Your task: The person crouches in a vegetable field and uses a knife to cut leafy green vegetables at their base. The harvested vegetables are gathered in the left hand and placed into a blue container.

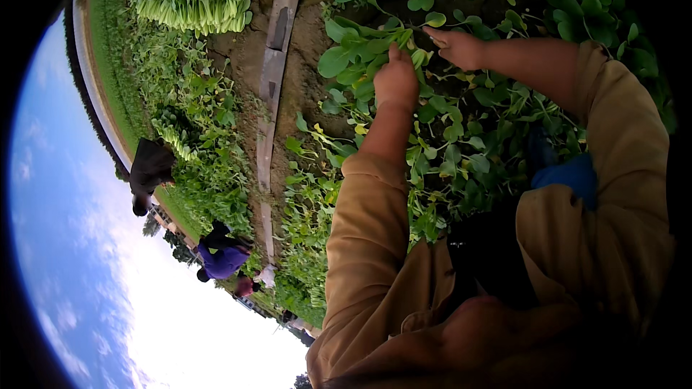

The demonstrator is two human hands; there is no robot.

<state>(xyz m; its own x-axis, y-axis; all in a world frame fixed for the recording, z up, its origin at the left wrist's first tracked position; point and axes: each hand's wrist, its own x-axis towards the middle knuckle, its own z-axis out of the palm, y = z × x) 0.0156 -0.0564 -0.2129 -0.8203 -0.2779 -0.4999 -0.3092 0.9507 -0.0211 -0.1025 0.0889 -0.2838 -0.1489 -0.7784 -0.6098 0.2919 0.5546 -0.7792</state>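
Observation:
My left hand (397, 78) is closed around the pale stems of a leafy green plant (351, 54), which looks like choy sum or a similar leafy brassica. Its broad leaves spread to the left of the hand. Close by on the right, my right hand (457, 49) is at the stem end, fingers pinched together. A thin dark thing, perhaps a small blade, juts from its fingertips; its shape is too small to tell. Low leafy plants (454, 124), some yellowing, grow on dark soil beneath both hands.
Cut greens lie in a large pile (197, 5) and a smaller pile (175, 135) across a dirt strip. A long weathered board (270, 75) runs along that strip. Several people bend over the rows, one in dark clothes (151, 167), another in purple (224, 259).

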